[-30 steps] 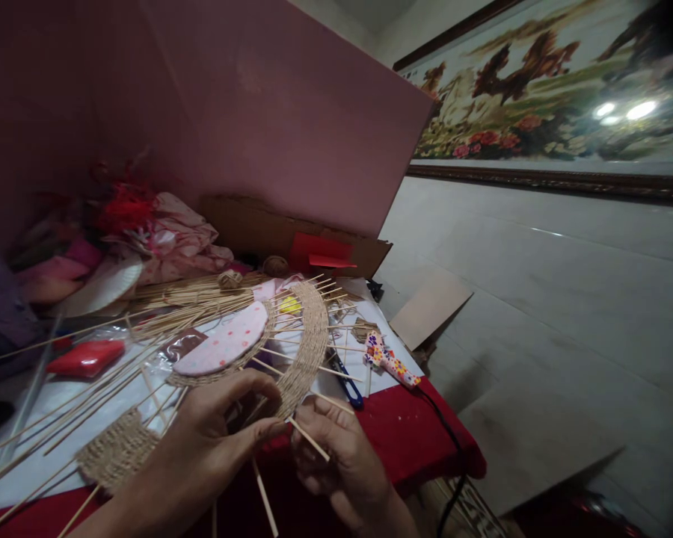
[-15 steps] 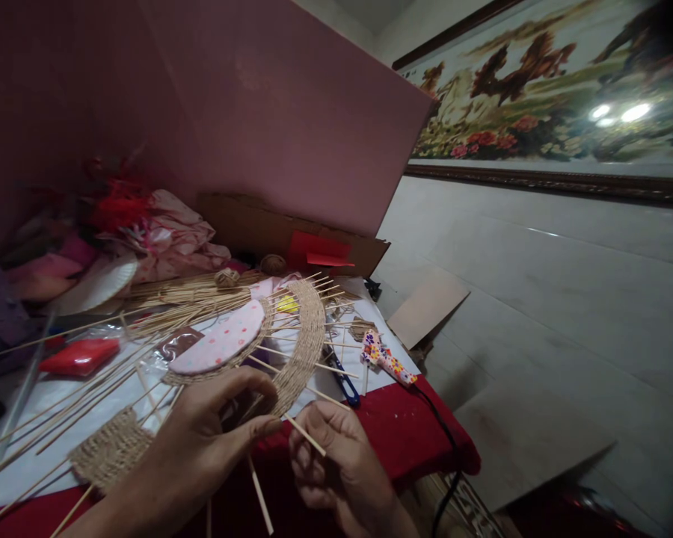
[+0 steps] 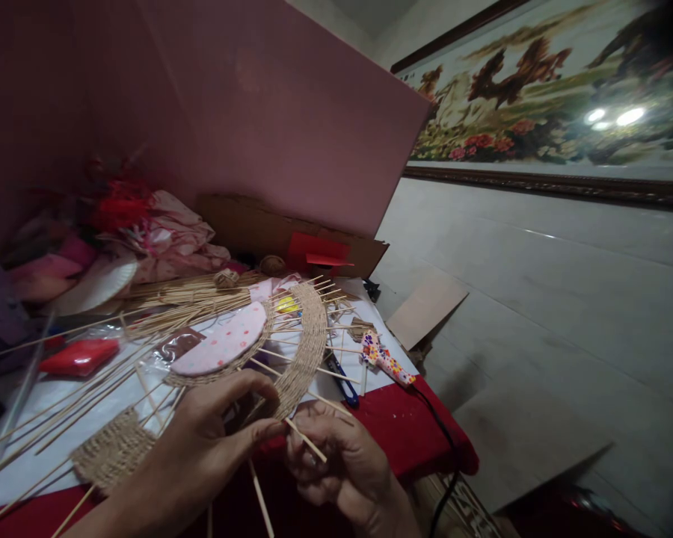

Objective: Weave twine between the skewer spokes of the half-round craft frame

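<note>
Curved woven band [image 3: 309, 336]: tan, ribbed weave; sticks [image 3: 262, 501] about it pale straw. Half-round pad [image 3: 224, 342], left: pale pink, reddish dots. Glue gun [image 3: 386, 362], right: pale, purple and orange flowers. Packet [image 3: 80, 357], left: bright red. Tablecloth [image 3: 420, 430], near: deep red. Far panel [image 3: 258, 112]: dusky mauve.

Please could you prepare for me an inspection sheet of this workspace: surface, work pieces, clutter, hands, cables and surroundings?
Surface: red cloth, partly covered by a white sheet.
Work pieces: curved woven band beside a dotted pad; thin sticks cross the band.
Clutter: flower-patterned, gun-shaped tool, blue-handled tool, red packet.
Hands: left hand holds the band's near end; right hand has its fingers at a stick there, grip partly hidden.
Cables: black cable hangs over the edge.
Surroundings: pink panel, pale wall, framed horse picture.
</note>
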Demonstrator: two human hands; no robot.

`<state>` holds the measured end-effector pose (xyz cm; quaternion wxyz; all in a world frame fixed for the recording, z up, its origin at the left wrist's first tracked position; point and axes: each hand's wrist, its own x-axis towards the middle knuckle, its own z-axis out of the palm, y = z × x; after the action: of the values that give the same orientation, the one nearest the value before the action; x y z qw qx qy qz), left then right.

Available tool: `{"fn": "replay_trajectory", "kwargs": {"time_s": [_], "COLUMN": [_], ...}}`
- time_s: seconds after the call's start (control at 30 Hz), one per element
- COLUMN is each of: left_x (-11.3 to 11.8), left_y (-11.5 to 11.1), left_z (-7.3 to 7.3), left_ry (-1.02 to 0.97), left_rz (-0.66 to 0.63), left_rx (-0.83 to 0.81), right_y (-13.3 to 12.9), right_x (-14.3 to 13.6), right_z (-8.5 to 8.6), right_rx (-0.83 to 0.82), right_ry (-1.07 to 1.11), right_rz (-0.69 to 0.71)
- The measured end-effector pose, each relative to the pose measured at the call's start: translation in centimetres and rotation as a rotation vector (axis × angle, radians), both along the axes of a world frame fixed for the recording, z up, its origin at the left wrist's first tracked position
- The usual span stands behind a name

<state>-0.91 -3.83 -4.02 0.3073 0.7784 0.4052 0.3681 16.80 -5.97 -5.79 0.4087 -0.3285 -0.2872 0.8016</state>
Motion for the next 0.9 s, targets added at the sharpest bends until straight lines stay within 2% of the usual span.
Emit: {"fn": "replay_trajectory", "kwargs": {"time_s": [0.27, 0.47, 0.7, 0.9], "left_x": [0.1, 0.1, 0.1, 0.0], "left_y": [0.2, 0.1, 0.0, 0.1], "left_z": [0.1, 0.1, -0.3, -0.3], "left_ry": [0.003, 0.025, 0.071, 0.071], "left_rz": [0.001, 0.003, -0.001, 0.008], "left_rx": [-0.018, 0.007, 0.051, 0.081], "right_y": [0.1, 0.1, 0.7, 1.0], "right_x": [0.5, 0.6, 1.4, 1.1], "right_z": [0.2, 0.3, 0.1, 0.0], "right_rx": [0.064, 0.087, 0.189, 0.225], "right_ry": [0.008, -0.092, -0.168, -0.178], "right_rz": [0.047, 0.022, 0.037, 0.023]}}
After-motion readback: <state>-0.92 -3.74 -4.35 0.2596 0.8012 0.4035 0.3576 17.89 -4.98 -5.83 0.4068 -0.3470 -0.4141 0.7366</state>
